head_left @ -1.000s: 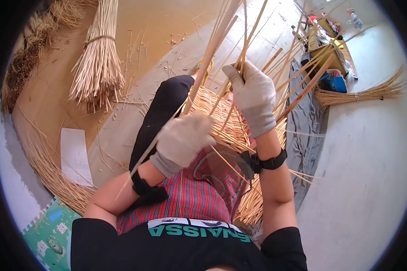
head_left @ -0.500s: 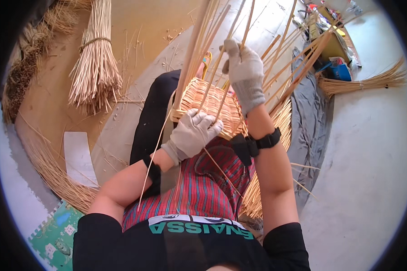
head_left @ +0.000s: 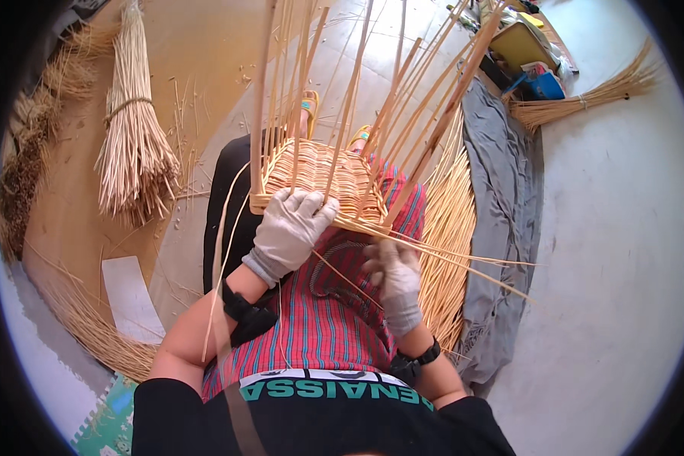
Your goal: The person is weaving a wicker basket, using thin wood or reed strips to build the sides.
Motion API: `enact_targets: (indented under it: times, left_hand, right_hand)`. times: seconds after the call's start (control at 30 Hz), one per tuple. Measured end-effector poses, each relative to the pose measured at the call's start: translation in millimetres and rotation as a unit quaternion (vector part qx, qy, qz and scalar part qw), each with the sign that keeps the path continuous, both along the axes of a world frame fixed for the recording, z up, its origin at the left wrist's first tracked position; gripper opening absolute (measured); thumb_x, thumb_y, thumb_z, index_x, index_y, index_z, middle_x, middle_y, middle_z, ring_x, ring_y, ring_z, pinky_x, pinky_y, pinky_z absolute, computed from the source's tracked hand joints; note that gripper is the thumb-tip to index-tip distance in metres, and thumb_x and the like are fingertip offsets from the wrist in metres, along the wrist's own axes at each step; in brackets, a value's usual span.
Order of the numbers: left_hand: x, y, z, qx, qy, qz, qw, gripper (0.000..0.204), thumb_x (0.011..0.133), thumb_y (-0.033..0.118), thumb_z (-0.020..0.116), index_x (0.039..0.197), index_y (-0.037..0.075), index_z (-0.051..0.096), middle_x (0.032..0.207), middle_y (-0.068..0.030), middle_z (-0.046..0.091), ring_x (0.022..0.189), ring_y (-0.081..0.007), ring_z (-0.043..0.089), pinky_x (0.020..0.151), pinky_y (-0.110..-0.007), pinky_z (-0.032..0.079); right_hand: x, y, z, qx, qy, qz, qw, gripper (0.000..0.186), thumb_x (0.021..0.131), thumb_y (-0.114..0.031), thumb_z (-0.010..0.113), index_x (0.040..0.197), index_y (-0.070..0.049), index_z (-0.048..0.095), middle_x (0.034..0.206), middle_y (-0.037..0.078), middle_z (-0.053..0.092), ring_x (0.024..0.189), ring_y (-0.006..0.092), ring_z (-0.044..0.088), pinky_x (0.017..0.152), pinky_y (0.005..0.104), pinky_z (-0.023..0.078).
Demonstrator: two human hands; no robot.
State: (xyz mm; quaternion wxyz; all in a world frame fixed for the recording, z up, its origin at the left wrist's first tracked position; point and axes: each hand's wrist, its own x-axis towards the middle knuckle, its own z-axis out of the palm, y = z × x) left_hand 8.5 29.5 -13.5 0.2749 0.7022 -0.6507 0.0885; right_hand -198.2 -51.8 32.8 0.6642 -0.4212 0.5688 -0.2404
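Note:
A partly woven basket (head_left: 311, 175) with tall upright stakes (head_left: 349, 91) rests across my lap. My left hand (head_left: 292, 228), in a pale glove, is closed on the basket's near rim. Loose weaving strands (head_left: 471, 270) run from that rim out to the right and hang down at the left. My right hand (head_left: 391, 277), also gloved, is just below those strands, right of my left hand; its fingers are blurred by motion. A red striped apron (head_left: 304, 334) covers my lap.
Bundles of pale canes stand at the upper left (head_left: 137, 167) and upper right (head_left: 555, 110). More canes (head_left: 448, 243) lie right of my leg on a grey cloth (head_left: 494, 167). A white sheet (head_left: 129, 296) is on the floor at left; a blue bin (head_left: 543, 83) and clutter are at the back right.
My right hand has come down from among the upright stakes to below the rim. My left hand has moved slightly left and holds the rim, and the basket sits further left in view.

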Motion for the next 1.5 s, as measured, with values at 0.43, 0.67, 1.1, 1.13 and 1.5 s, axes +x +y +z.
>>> enact_targets:
  times: [0.43, 0.67, 1.1, 1.13, 1.5]
  left_hand:
    - [-1, -2, 6, 0.017, 0.063, 0.009, 0.998, 0.084, 0.082, 0.025, 0.079, 0.157, 0.012, 0.044, 0.104, -0.0075, 0.066, 0.102, -0.0266, 0.066, 0.098, -0.041, 0.046]
    - [0, -2, 2, 0.009, -0.002, 0.011, 1.000, 0.078, 0.085, 0.023, 0.074, 0.157, 0.013, 0.046, 0.114, -0.0084, 0.064, 0.111, -0.0268, 0.064, 0.100, -0.044, 0.045]
    - [0, 2, 0, 0.060, -0.057, -0.004, 0.997, 0.052, 0.090, 0.023, 0.062, 0.143, 0.025, 0.063, 0.116, -0.0060, 0.062, 0.116, -0.0234, 0.061, 0.107, -0.046, 0.044]
    - [-1, 1, 3, 0.059, -0.054, -0.013, 0.997, 0.052, 0.090, 0.023, 0.062, 0.143, 0.025, 0.063, 0.116, -0.0060, 0.062, 0.116, -0.0234, 0.061, 0.107, -0.046, 0.044]
    - [3, -41, 14, 0.036, -0.067, -0.046, 0.996, 0.080, 0.077, 0.041, 0.076, 0.150, 0.020, 0.053, 0.156, 0.0001, 0.053, 0.151, -0.0222, 0.041, 0.132, -0.055, 0.008]
  right_hand:
    - [46, -54, 67, -0.491, 0.000, 0.100, 0.865, 0.019, 0.099, -0.002, 0.063, 0.117, -0.004, 0.062, 0.123, 0.017, 0.070, 0.102, 0.0240, 0.073, 0.081, 0.0312, 0.057]
    - [159, -124, 49, -0.626, 0.336, 0.285, 0.644, 0.078, 0.088, -0.008, 0.069, 0.159, -0.018, 0.039, 0.147, 0.027, 0.052, 0.132, 0.0429, 0.057, 0.105, 0.0472, 0.052]
    - [-27, -22, -14, -0.358, -0.129, -0.104, 0.919, 0.026, 0.112, -0.026, 0.049, 0.128, -0.008, 0.054, 0.087, 0.008, 0.067, 0.096, 0.0272, 0.073, 0.097, 0.0474, 0.059]
    - [-41, -27, -21, -0.363, -0.122, -0.109, 0.918, 0.026, 0.112, -0.026, 0.049, 0.128, -0.008, 0.054, 0.087, 0.008, 0.067, 0.096, 0.0272, 0.073, 0.097, 0.0474, 0.059]
    - [-28, 7, 48, -0.345, -0.083, 0.038, 0.934, 0.033, 0.113, -0.025, 0.045, 0.115, 0.002, 0.064, 0.105, 0.019, 0.076, 0.098, 0.0230, 0.074, 0.086, 0.0357, 0.061]
